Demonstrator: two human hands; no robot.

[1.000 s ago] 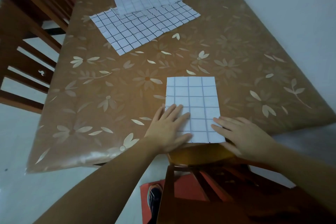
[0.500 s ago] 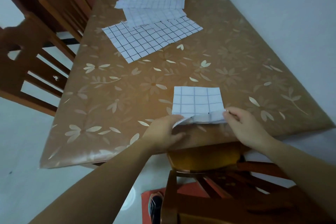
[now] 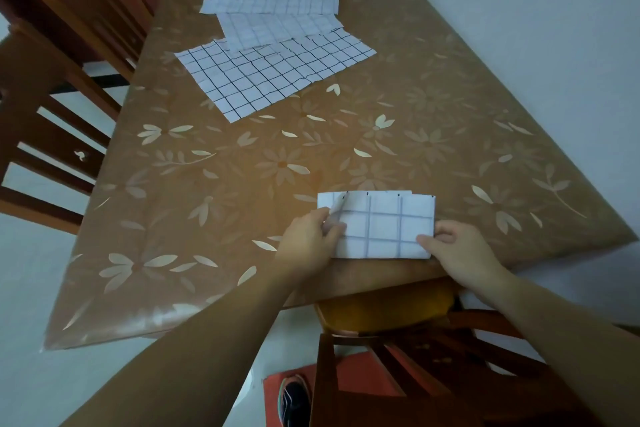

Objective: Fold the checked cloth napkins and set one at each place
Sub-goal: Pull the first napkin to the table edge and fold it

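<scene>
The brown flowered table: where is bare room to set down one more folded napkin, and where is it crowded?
Bare: the wide middle of the brown flowered table, between the three unfolded checked cloths and the folded checked napkin, and the strip along the right edge. Crowded: the far end under those overlapping cloths, and the near edge where both hands hold the napkin.

A brown worktop (image 3: 346, 156) with a flower-print cover, wooden chairs (image 3: 52, 107) at its left edge, another chair (image 3: 398, 374) below, a shoe (image 3: 294, 402) beneath.
</scene>
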